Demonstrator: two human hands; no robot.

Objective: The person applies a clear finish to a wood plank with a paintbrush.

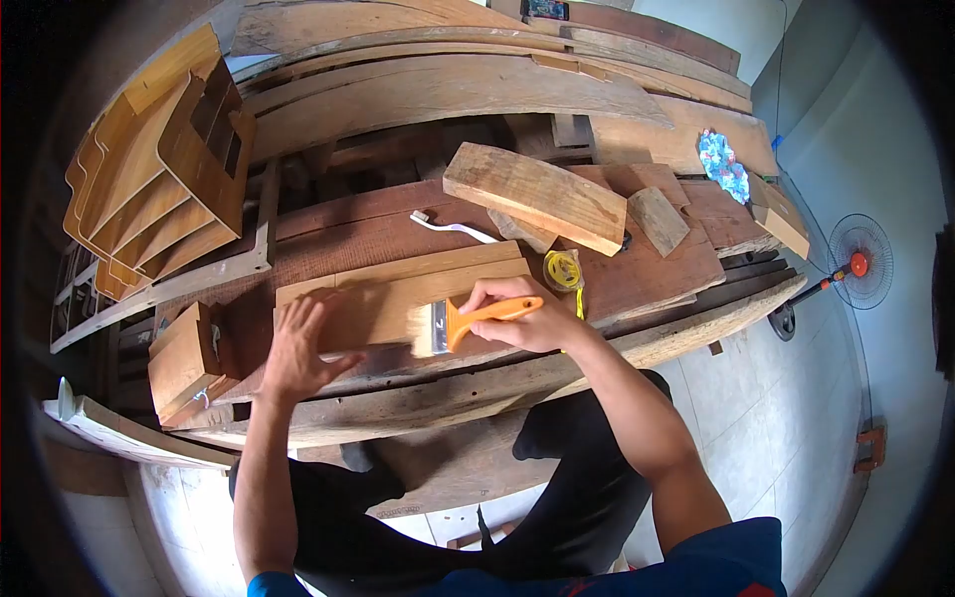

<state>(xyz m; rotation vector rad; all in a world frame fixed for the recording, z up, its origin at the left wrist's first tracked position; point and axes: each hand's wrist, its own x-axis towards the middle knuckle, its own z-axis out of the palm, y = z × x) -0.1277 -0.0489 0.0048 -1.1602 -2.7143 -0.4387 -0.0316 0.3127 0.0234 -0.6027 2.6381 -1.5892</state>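
My right hand [527, 323] is closed round the orange handle of a flat paintbrush [487, 316]. The brush's pale bristles point left and lie at the front part of a light brown wooden board [383, 303]. My left hand [303, 348] rests at the board's left end, fingers spread, with nothing held in it. Behind the board lies a white toothbrush [453, 227], its handle end partly hidden. A yellow tape measure [562, 271] sits just beyond my right hand, its yellow strip running down toward the wrist.
A thick wood block [537, 194] and a small offcut [659, 221] lie behind. A wooden file organizer [164, 169] stands at the left, with a small wooden box [184, 358] nearer. Long planks [448, 90] are stacked at the back. A fan [859, 263] stands right.
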